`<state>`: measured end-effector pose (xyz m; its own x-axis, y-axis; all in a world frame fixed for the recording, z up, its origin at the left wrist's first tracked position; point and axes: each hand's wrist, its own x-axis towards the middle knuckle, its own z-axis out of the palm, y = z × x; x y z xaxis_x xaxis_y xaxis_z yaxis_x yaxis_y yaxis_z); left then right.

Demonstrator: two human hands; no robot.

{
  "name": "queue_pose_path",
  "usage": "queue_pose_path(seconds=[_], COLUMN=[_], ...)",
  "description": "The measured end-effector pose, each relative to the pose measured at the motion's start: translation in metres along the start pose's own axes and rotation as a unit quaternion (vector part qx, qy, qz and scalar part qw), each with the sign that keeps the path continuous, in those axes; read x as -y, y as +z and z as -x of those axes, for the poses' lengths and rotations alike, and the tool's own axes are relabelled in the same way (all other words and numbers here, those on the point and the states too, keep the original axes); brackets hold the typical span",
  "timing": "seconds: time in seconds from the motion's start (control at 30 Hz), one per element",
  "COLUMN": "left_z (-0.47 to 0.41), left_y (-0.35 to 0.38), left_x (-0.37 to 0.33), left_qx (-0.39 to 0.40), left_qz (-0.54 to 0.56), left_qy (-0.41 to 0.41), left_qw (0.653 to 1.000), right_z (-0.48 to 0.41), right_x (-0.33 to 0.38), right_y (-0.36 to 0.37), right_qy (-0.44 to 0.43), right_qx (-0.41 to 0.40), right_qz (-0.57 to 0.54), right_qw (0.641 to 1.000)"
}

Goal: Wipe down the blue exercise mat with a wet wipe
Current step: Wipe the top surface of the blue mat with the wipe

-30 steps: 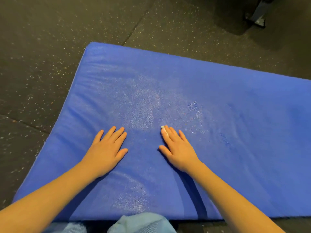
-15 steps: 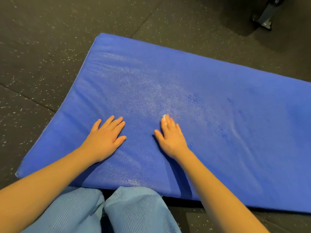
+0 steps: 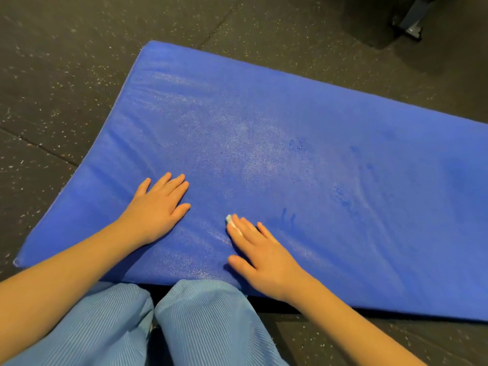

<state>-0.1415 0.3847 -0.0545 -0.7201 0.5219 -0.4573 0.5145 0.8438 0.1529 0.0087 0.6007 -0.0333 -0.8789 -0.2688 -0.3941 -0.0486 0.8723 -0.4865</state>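
The left hand point(image 3: 155, 210) lies flat on the blue exercise mat point(image 3: 330, 107), palm down, fingers straight and slightly spread, thumb out to the side; it grasps nothing and simply rests on the foam. The right hand point(image 3: 264, 257) is also flat and released, with straight fingers pointing up and to the left, and it presses the wet wipe point(image 3: 233, 223) against the mat. Only a small white edge of the wipe shows, peeking out beside the tip of the index finger; the rest is hidden under the fingers and palm. The two hands are apart, the left one further from the body and nearer the mat's left end, the right one close to the near edge. Both bare forearms reach in from the bottom of the view. Below them are the person's knees in light blue ribbed trousers point(image 3: 200, 328), touching the near edge of the mat. The mat lies on a dark speckled rubber floor point(image 3: 52, 75), set at an angle so that its long side runs off the right of the view. Its surface has a pale, glistening patch point(image 3: 253, 154) beyond the hands and a few darker blotches point(image 3: 343, 199) to the right of it. At the top right corner stands the grey foot of some equipment point(image 3: 412, 19), well apart from the mat.
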Motion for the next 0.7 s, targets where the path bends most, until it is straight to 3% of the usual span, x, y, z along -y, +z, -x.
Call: queue_pose_path(seconds=[0.17, 0.33, 0.5, 0.6, 0.7], left_z=[0.0, 0.008, 0.008, 0.01, 0.015], left_y=[-0.004, 0.001, 0.002, -0.003, -0.008], left_x=[-0.008, -0.013, -0.014, -0.016, -0.015], left_qx=[0.016, 0.029, 0.024, 0.028, 0.037], left_qz=[0.012, 0.013, 0.011, 0.007, 0.023], left_qy=[0.011, 0.038, 0.037, 0.036, 0.048], left_qw=[1.0, 0.999, 0.999, 0.999, 0.998], right_z=[-0.02, 0.031, 0.019, 0.022, 0.055], right_x=[-0.017, 0.013, -0.005, 0.01, -0.007], right_y=[0.001, 0.01, 0.01, 0.016, 0.016], right_qy=[0.13, -0.015, 0.027, -0.011, -0.038], right_qx=[-0.047, 0.0, -0.039, -0.021, -0.025], right_qz=[-0.037, -0.083, -0.051, -0.091, -0.061], right_qw=[0.99, 0.996, 0.998, 0.996, 0.997])
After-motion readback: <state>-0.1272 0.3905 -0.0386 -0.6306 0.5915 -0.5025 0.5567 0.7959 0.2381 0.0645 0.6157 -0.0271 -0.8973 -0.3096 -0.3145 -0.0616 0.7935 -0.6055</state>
